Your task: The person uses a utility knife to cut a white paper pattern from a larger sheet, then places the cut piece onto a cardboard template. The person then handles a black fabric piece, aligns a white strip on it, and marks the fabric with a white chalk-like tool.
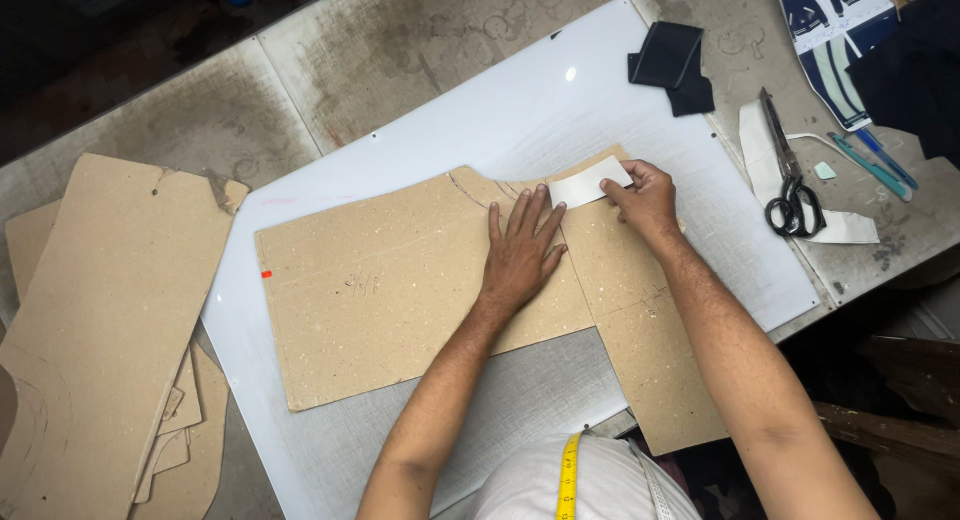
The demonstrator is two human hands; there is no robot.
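Two brown cardboard pattern pieces lie on a white sheet (530, 110): a large one (370, 290) on the left and a narrower one (650, 360) overlapping its right side. My left hand (522, 252) presses flat, fingers spread, on the large piece near its top edge. My right hand (642, 195) pinches a small white rectangular piece (582, 184) lying at the top where the two cardboard pieces meet.
A stack of cardboard patterns (110, 330) lies at the left. Black-handled scissors (790, 185) rest on white fabric strips at the right, beside dark fabric scraps (670, 65), blue pens (872, 162) and printed navy cloth (835, 30). A yellow tape measure (569, 477) hangs from my neck.
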